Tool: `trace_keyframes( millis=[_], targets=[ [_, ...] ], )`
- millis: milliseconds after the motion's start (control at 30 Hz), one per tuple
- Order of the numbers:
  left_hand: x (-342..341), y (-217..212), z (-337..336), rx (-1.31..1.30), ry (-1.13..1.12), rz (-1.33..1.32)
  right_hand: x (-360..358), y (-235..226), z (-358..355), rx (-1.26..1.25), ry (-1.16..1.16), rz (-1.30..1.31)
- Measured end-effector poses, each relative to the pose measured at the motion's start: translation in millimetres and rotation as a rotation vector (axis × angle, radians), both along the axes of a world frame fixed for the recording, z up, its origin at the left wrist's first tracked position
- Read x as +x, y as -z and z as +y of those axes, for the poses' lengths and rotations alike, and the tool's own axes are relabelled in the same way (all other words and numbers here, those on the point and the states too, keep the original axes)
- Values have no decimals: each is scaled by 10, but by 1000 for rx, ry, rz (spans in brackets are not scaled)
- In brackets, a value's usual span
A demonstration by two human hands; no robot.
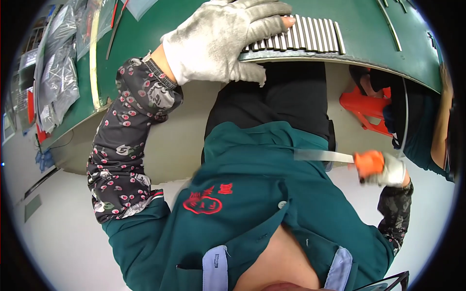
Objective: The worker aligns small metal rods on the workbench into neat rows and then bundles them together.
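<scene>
My left hand, in a white work glove, lies flat over the left part of a row of narrow metal strips at the table's near edge. Its fingers are stretched out, one bare fingertip shows, and the thumb sticks out past the edge. The strips lie side by side, their ends toward me; some are hidden under the glove. Low at my right side, away from the table, my gloved right hand is closed around the orange handle of a flat-bladed tool. Its blade points left across my front and is blurred.
The green table spans the top, with clear plastic bags at left. Loose strips lie at right. Below the table's right part are a red stool and a seated person close by.
</scene>
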State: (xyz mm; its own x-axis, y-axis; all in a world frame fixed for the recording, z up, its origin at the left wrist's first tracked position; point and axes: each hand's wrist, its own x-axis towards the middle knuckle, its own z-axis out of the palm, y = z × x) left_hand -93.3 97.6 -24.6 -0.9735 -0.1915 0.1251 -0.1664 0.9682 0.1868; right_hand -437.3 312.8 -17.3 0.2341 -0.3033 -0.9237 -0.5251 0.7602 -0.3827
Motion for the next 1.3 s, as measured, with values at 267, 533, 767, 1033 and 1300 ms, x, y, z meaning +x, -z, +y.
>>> trace_keyframes(
  millis=[267,533,767,1033,1300],
  targets=[
    [-104,-119,21,110,-57,-124,238,349,-20,-323,-354,263],
    [-77,-88,36,131,-73,-98,493,474,-138,-452,-369,10],
    [-34,-135,23,110,-77,-71,209,370,-172,-379,-408,127],
    [2,142,8,-6,-35,153,99,388,-112,-354,-362,337],
    [-121,-95,69,1,-42,-52,-14,807,-63,-269,110,80]
  ],
)
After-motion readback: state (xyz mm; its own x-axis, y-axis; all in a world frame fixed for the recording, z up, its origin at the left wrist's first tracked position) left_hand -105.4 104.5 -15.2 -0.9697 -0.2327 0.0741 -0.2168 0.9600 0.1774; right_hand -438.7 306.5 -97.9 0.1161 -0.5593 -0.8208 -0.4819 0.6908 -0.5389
